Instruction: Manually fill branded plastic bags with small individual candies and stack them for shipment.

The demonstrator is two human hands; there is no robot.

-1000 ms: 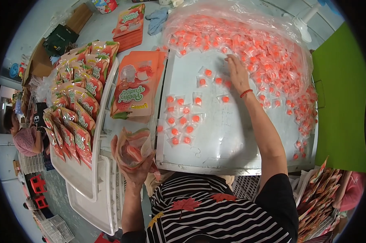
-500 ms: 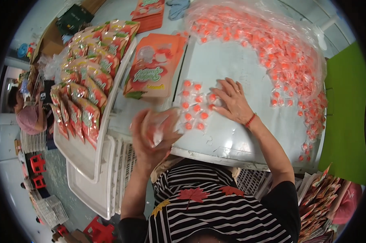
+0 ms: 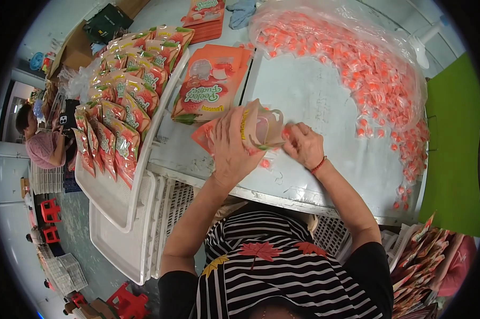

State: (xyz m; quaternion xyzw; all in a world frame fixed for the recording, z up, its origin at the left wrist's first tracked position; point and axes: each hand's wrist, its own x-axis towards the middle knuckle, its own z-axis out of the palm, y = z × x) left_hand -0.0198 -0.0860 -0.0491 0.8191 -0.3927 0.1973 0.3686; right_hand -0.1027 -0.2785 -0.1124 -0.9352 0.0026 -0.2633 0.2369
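Observation:
My left hand point(image 3: 232, 149) is wrapped round an open printed pouch point(image 3: 261, 126), its mouth turned toward the right. Right at that mouth, my right hand point(image 3: 306, 148) has its fingers pinched on a wrapped red candy point(image 3: 287, 132), partly hidden by the fingers. Under the pouch a few more wrapped candies point(image 3: 265, 163) lie on the table, mostly covered. Beyond my left hand rests a stack of flat pouches point(image 3: 211, 80) in the same orange-red print. A large heap of wrapped candies point(image 3: 373, 80) spreads over the far and right part of the table, spilling from a clear plastic bag point(image 3: 325, 16).
At the left, a white tray point(image 3: 110, 199) holds rows of filled pouches point(image 3: 125, 141), with more trays stacked below. Another pouch stack point(image 3: 205, 24) and a blue cloth point(image 3: 241, 13) lie at the back. A green panel point(image 3: 455, 143) borders the right. A person point(image 3: 46, 151) sits far left.
My left hand has moved right with the pouch, now over the rows of candies. My right hand, flat beside the rows before, has drawn its fingers together at the pouch's mouth.

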